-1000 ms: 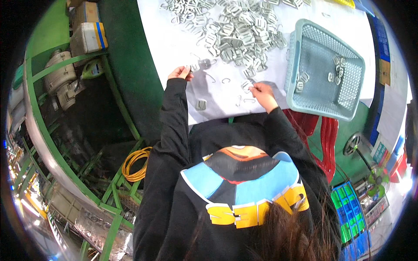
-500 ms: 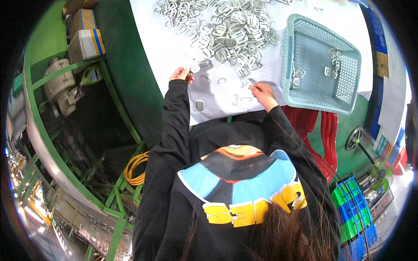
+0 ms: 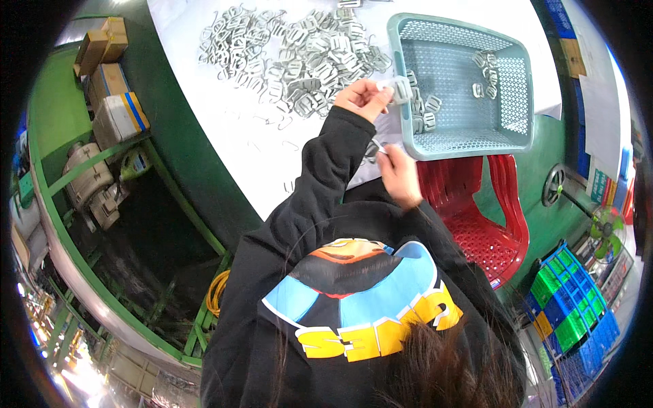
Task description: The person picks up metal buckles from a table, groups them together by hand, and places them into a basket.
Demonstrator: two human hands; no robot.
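Note:
My left hand (image 3: 362, 100) reaches across to the right, its fingers pinched on a pale grey buckle (image 3: 401, 90) at the left rim of a grey-blue plastic basket (image 3: 469, 146). Just below, my right hand (image 3: 400, 175) is closed around a small light-coloured piece (image 3: 379, 145), blurred and too small to name. Several slotted grey buckles (image 3: 484, 64) lie inside the basket, in groups by its left and far right walls. Left of the basket, a large heap of similar buckles (image 3: 330, 54) spreads over the white tabletop (image 3: 197, 102).
Thin bent wire hooks (image 3: 235, 34) are heaped at the far left of the table. A red plastic chair (image 3: 476, 231) stands below the basket. Boxes (image 3: 119, 119) and a green metal frame (image 3: 102, 302) are on the left; blue and green crates (image 3: 571, 306) and a fan (image 3: 602, 228) are right.
My left hand has moved right, from the table's left part to the basket rim, with the buckle. My right hand has drawn down toward my body. The view has shifted to the right.

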